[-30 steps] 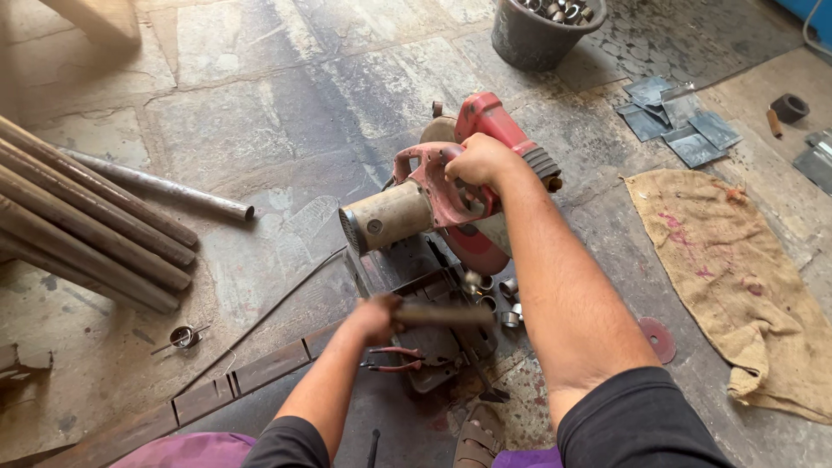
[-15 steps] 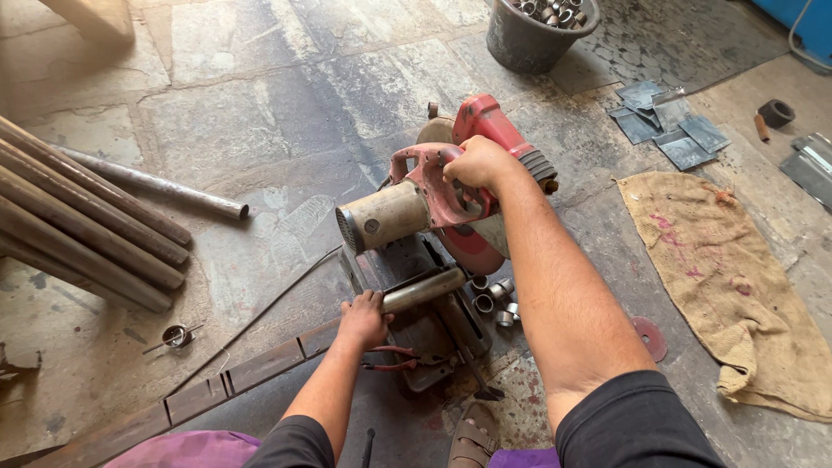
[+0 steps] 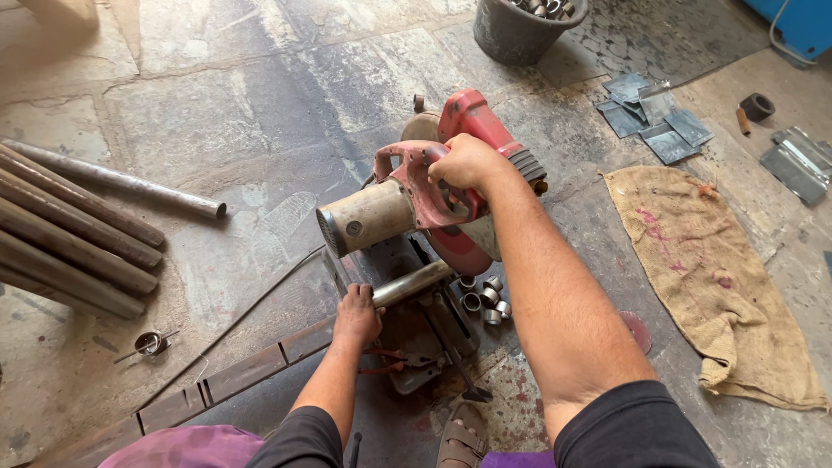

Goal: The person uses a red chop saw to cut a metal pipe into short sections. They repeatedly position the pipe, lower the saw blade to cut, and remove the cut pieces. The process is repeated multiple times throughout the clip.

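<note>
Left hand (image 3: 357, 314) clamped on a steel pipe (image 3: 414, 282), long axis apparently up-right towards the chop saw (image 3: 433, 186) in the right hand (image 3: 466, 163) grip.

The near end of the grey steel pipe (image 3: 414, 282) is hidden under the left hand (image 3: 357, 314). The red chop saw's handle (image 3: 416, 165) is covered by the right hand (image 3: 466, 162). The dark bucket (image 3: 520, 30) and blue cabinet (image 3: 802, 24) are cut off by the top edge.

Metal workshop: chop saw (image 3: 433, 195), pipes (image 3: 69, 234)
</note>
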